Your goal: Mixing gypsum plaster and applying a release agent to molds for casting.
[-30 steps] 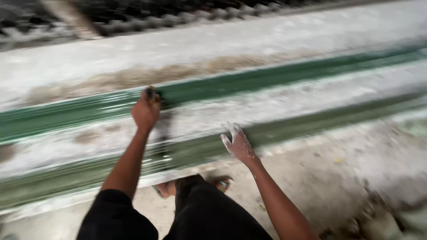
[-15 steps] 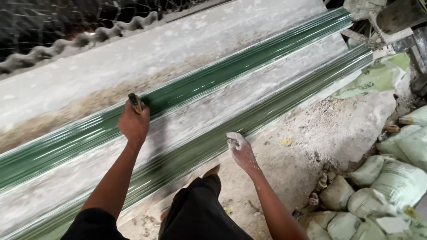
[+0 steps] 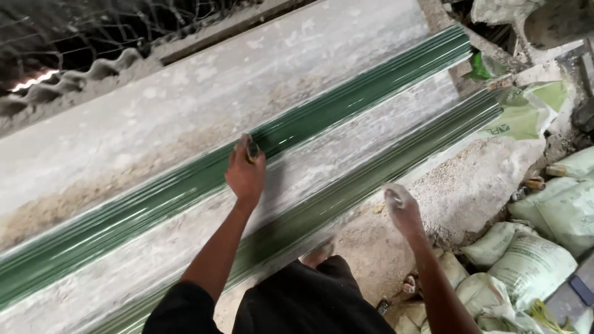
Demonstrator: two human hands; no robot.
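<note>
Two long glossy green ridged strips run diagonally across a pale dusty slab: the upper strip [image 3: 346,102] and the lower strip [image 3: 383,164]. My left hand [image 3: 245,173] rests on the upper strip and grips a small dark tool [image 3: 252,148] against it. My right hand [image 3: 401,209], blurred and dusted white, hovers by the near edge of the lower strip with its fingers curled; whether it holds anything is unclear. My dark trousers [image 3: 309,303] fill the bottom middle.
Several filled pale-green sacks [image 3: 532,253] lie piled at the lower right on the gritty ground [image 3: 470,179]. A loose green-and-white bag [image 3: 526,111] lies at the strips' far end. Wire mesh and a corrugated sheet edge [image 3: 74,77] line the top left.
The view has swung so the strips now run steeply up to the right. My left hand has stayed on the upper strip; my right hand has drifted right, off the lower strip.
</note>
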